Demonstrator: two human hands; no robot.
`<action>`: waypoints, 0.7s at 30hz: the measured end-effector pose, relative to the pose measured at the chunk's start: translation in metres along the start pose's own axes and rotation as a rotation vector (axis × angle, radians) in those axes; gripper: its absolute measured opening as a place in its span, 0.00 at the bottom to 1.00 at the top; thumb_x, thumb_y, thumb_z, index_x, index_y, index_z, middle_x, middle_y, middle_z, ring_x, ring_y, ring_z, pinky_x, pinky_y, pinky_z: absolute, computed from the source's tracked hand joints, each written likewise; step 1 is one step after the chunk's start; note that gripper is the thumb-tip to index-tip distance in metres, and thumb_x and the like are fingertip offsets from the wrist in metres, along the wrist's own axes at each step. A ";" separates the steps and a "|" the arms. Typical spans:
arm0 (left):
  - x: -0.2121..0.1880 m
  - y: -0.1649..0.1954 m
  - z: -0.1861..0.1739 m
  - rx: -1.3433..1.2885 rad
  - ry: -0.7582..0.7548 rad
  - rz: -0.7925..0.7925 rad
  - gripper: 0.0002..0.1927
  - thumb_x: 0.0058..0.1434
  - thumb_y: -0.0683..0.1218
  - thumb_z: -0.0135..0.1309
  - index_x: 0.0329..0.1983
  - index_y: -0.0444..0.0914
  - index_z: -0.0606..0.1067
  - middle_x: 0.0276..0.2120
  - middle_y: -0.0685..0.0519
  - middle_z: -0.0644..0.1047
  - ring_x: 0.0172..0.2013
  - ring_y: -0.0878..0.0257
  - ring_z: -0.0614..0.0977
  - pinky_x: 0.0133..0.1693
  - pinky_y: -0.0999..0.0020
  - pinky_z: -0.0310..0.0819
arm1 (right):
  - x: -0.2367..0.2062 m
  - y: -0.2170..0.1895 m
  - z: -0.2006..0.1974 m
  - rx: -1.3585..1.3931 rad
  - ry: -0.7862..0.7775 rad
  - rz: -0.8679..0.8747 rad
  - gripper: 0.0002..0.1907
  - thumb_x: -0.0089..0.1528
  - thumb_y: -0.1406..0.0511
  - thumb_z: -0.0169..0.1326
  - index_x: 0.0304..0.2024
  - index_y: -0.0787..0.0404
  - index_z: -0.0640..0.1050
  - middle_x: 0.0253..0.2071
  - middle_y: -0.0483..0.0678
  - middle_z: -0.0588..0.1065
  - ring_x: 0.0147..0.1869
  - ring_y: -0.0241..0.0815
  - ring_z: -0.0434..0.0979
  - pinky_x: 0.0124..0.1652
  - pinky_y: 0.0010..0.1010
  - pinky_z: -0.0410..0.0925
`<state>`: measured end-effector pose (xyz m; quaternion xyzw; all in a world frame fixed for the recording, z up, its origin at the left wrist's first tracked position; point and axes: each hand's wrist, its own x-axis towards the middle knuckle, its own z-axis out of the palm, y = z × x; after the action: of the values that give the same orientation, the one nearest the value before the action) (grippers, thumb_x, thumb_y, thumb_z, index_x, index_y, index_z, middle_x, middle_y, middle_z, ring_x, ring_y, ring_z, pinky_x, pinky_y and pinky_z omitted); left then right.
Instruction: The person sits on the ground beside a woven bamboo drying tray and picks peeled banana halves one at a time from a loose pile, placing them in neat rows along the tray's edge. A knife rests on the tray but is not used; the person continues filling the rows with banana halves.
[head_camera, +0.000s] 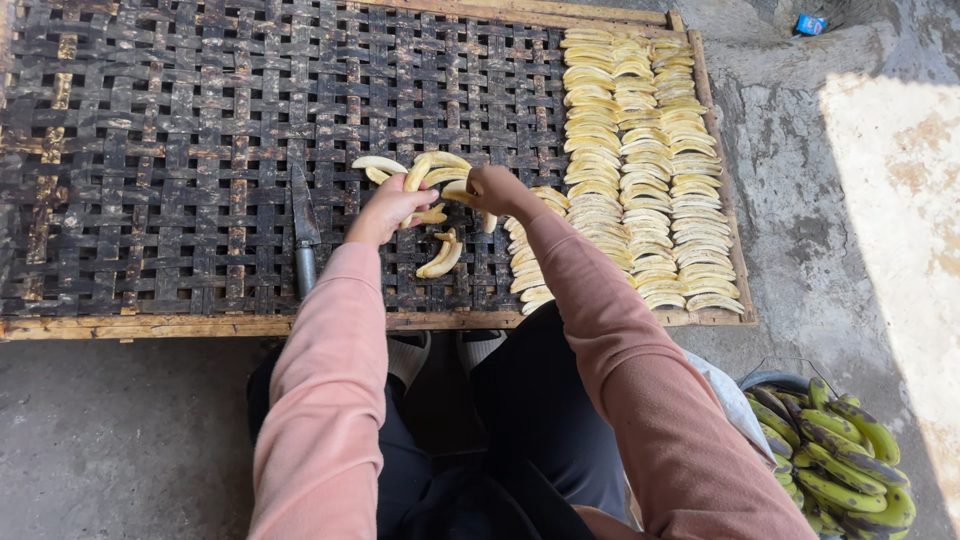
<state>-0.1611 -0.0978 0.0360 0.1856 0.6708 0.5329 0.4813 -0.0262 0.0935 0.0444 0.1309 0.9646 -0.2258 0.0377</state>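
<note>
Green bananas (840, 455) (bottom right) lie nearest; left hand (388, 208) and right hand (492, 188) each clasp peeled banana slices (432, 170) over the woven rack (180, 150), knife (303, 228) beside.

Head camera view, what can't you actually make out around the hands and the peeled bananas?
- Left hand: its fingers curl under, hiding their grip on the banana pieces.
- Right hand: the hand's back hides what it holds.
- Knife: handle end merges with the sleeve's edge.
- Unpeeled bananas: cut off by the bottom edge.
- Blue object: too small.
</note>
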 end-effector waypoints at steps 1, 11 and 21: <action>0.005 0.001 0.010 -0.082 0.014 0.010 0.22 0.58 0.48 0.64 0.52 0.37 0.71 0.45 0.47 0.78 0.40 0.59 0.79 0.42 0.58 0.77 | -0.001 0.003 -0.006 0.119 0.013 0.029 0.14 0.56 0.62 0.68 0.40 0.62 0.80 0.36 0.53 0.81 0.39 0.51 0.82 0.41 0.40 0.73; 0.045 0.016 0.079 0.644 0.563 0.353 0.22 0.53 0.45 0.69 0.49 0.38 0.76 0.46 0.43 0.76 0.46 0.44 0.80 0.47 0.52 0.75 | -0.023 0.055 -0.038 0.313 0.432 0.226 0.09 0.54 0.66 0.66 0.35 0.60 0.83 0.33 0.50 0.82 0.38 0.42 0.83 0.41 0.33 0.74; 0.067 0.005 0.081 1.005 0.531 0.251 0.12 0.62 0.39 0.60 0.50 0.38 0.78 0.52 0.43 0.76 0.51 0.47 0.80 0.49 0.55 0.78 | -0.039 0.098 -0.034 0.321 0.477 0.306 0.13 0.59 0.70 0.51 0.44 0.55 0.82 0.42 0.49 0.83 0.47 0.46 0.84 0.48 0.35 0.74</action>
<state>-0.1253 -0.0018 0.0127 0.3293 0.9120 0.2304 0.0824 0.0370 0.1840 0.0386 0.3277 0.8675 -0.3298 -0.1769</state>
